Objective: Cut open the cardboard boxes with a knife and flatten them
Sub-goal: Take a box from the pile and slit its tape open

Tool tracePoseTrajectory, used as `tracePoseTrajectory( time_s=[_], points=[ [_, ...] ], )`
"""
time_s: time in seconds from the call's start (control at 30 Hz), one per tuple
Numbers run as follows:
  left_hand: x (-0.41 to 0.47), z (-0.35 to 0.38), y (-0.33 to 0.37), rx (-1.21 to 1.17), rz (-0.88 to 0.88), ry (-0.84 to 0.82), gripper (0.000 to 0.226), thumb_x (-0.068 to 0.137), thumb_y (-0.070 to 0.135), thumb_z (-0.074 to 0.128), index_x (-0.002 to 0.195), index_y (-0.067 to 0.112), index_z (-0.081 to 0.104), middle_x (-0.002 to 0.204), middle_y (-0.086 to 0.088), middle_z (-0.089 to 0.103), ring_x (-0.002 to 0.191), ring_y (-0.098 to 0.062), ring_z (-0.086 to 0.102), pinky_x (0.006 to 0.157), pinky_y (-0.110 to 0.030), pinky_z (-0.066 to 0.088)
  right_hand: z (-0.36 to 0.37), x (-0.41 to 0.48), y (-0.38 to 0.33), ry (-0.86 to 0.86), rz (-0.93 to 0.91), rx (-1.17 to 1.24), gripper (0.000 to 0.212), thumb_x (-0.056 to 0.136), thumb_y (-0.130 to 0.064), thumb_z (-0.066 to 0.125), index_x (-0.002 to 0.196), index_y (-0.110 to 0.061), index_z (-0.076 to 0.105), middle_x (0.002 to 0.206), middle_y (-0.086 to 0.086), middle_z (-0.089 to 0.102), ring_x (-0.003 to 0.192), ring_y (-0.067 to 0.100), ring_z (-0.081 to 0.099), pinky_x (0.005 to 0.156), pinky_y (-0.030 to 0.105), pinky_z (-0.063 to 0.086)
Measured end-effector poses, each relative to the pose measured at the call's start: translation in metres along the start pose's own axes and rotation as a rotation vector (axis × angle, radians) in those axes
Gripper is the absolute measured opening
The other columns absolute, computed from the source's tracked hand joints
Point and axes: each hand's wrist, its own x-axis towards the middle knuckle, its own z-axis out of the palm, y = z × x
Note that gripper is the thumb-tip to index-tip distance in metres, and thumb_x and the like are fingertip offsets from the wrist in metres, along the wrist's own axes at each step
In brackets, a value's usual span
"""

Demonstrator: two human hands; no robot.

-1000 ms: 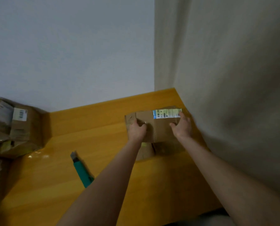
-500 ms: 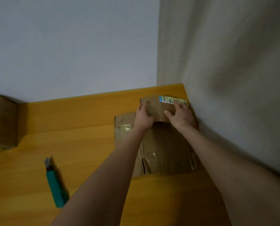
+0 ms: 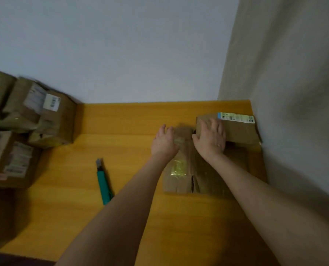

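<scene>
The table point(image 3: 133, 120) is smooth wood with a soft sheen. The opened box point(image 3: 204, 175) at its far right corner is matt brown cardboard with glossy, crinkled clear tape point(image 3: 178, 167) and a printed paper label point(image 3: 235, 117). The knife point(image 3: 104, 184) has a green plastic body and dull grey tip; the stacked boxes point(image 3: 50, 120) at its left edge are matt cardboard too.

Two bare forearms, bare left hand point(image 3: 164, 142) and right hand point(image 3: 210, 140).

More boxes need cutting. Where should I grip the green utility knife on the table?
Take the green utility knife by its long green handle, reaching from above at the near end, probably with the left hand, which is closer. It lies flat on the yellow wooden table, grey blade end pointing away.
</scene>
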Motion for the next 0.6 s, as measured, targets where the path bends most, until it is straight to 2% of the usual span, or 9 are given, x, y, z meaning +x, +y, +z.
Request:
tracePoseTrajectory(
  time_s=[0.17, 0.3, 0.6],
  points=[
    [-0.043, -0.029, -0.059, 0.086, -0.058, 0.041, 0.071, 0.094, 0.024, 0.058, 0.153, 0.015, 0.019, 0.162, -0.008, 0.006, 0.144, -0.028, 0.024, 0.108, -0.04, 0.037, 0.006, -0.037, -0.068, -0.067, -0.1, 0.006, 0.054, 0.095, -0.043, 0.051, 0.143, -0.023, 0.037, 0.155, 0.009, 0.02, 0.145, 0.032, 0.012, 0.117, 0.045, 0.02],
    [-0.082, -0.053, -0.113, 0.106, -0.1, 0.093, 0.07, 0.095, 0.024, 0.058, 0.153, 0.015, 0.019, 0.162, -0.006, 0.006, 0.145, -0.027, 0.023, 0.104, -0.041, 0.039, 0.013, -0.075, -0.122, -0.071, -0.154, -0.009, 0.055, 0.094, -0.044, 0.053, 0.142, -0.022, 0.038, 0.155, 0.009, 0.022, 0.145, 0.031, 0.013, 0.117, 0.045, 0.019],
    [-0.19, -0.089, -0.264, 0.095, -0.132, 0.175, 0.072, 0.094, 0.026, 0.06, 0.153, 0.015, 0.02, 0.161, -0.007, 0.008, 0.144, -0.027, 0.024, 0.108, -0.039, 0.035, 0.049, -0.19, -0.253, -0.047, -0.229, 0.008, 0.052, 0.095, -0.042, 0.053, 0.141, -0.022, 0.039, 0.153, 0.01, 0.024, 0.146, 0.031, 0.012, 0.118, 0.043, 0.016]
  ],
)
